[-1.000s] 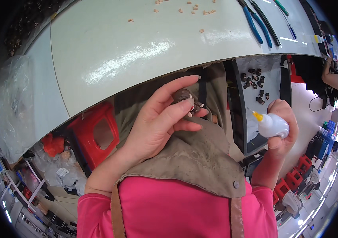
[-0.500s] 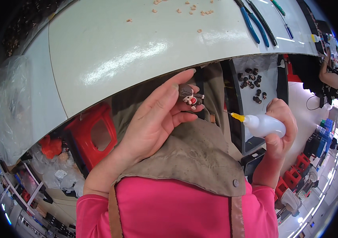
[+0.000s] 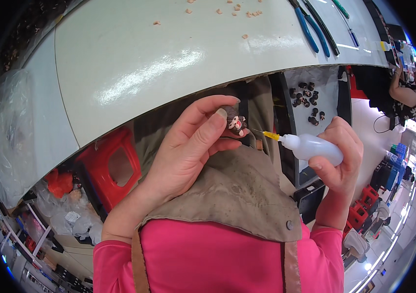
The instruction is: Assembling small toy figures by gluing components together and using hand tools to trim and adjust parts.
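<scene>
Between the thumb and fingers of my left hand (image 3: 186, 146) is a small brown figurine (image 3: 237, 123) with a pale face and a touch of red. Most of its back is hidden by the fingers. My right hand (image 3: 342, 151) is wrapped round a translucent white squeeze bottle (image 3: 313, 148), tilted toward the left. A yellow tip (image 3: 270, 136) with a thin needle points from the bottle at the figurine's lower end. Whether the needle touches it is too fine to tell.
Several more dark figurines (image 3: 306, 95) lie in a lined drawer (image 3: 293, 127) at the right. On the white table (image 3: 134, 58) are small beige bits (image 3: 237, 7) and blue-handled pliers (image 3: 310, 31). A red stool (image 3: 108, 156) stands at left; another person (image 3: 406, 93) sits at far right.
My right hand has brought the bottle leftward, so its needle is now close to the figurine. The left thumb has shifted onto the figurine, which is turned a little.
</scene>
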`<control>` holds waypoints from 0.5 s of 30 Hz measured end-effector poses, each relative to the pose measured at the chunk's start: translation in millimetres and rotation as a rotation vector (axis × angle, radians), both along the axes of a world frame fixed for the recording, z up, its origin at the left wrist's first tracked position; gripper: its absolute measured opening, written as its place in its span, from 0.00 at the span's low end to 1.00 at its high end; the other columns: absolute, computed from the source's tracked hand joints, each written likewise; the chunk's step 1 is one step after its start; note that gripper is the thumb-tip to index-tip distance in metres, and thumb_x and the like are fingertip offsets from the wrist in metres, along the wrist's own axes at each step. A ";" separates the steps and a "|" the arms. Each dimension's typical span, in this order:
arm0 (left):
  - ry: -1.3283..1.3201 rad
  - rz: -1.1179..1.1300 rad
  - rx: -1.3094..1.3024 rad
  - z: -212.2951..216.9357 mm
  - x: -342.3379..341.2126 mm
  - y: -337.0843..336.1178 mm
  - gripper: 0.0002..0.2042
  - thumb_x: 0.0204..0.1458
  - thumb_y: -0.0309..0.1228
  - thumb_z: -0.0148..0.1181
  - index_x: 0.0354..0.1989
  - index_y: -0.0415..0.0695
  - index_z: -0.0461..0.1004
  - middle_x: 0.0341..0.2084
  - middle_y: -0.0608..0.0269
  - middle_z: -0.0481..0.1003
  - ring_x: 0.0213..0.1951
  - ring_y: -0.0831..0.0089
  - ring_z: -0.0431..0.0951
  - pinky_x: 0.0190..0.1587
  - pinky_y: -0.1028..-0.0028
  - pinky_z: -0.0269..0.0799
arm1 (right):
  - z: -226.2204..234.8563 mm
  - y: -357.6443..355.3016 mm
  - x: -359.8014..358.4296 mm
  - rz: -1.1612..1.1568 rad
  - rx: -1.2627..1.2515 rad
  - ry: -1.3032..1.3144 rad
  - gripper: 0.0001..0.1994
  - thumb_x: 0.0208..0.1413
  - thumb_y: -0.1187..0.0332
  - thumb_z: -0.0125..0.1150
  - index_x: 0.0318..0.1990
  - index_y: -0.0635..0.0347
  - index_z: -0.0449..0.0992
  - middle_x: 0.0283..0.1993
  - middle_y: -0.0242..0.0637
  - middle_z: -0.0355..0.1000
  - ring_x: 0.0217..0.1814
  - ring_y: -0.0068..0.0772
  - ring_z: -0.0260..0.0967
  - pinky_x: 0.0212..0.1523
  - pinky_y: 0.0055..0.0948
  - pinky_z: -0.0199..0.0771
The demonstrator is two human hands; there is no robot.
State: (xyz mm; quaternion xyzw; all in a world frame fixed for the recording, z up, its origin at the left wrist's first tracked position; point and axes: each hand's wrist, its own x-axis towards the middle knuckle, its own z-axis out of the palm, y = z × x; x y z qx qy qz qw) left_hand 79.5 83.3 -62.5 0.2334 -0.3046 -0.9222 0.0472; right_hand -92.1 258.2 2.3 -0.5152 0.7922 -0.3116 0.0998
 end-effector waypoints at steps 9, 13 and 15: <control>-0.019 -0.024 -0.060 -1.0 2.2 -1.5 0.20 0.59 0.40 0.46 0.56 0.42 0.59 0.39 0.63 0.71 0.45 0.71 0.73 0.46 0.76 0.70 | -0.4 -7.0 0.1 0.050 0.062 0.030 0.23 0.32 0.49 0.70 0.20 0.61 0.69 0.17 0.34 0.59 0.19 0.32 0.56 0.19 0.27 0.53; -0.016 -0.029 -0.076 -1.4 3.5 -3.3 0.20 0.58 0.38 0.47 0.56 0.41 0.59 0.40 0.62 0.71 0.45 0.70 0.73 0.46 0.76 0.70 | 1.8 -9.9 0.7 0.059 0.078 0.044 0.23 0.31 0.50 0.70 0.20 0.61 0.69 0.17 0.34 0.59 0.19 0.32 0.56 0.19 0.28 0.52; -0.006 -0.035 -0.083 -1.5 4.0 -3.9 0.21 0.58 0.38 0.48 0.56 0.41 0.59 0.41 0.62 0.71 0.46 0.70 0.73 0.46 0.75 0.70 | 3.4 -11.4 1.4 0.069 0.081 0.052 0.23 0.31 0.51 0.70 0.20 0.61 0.69 0.17 0.34 0.58 0.19 0.32 0.56 0.19 0.28 0.52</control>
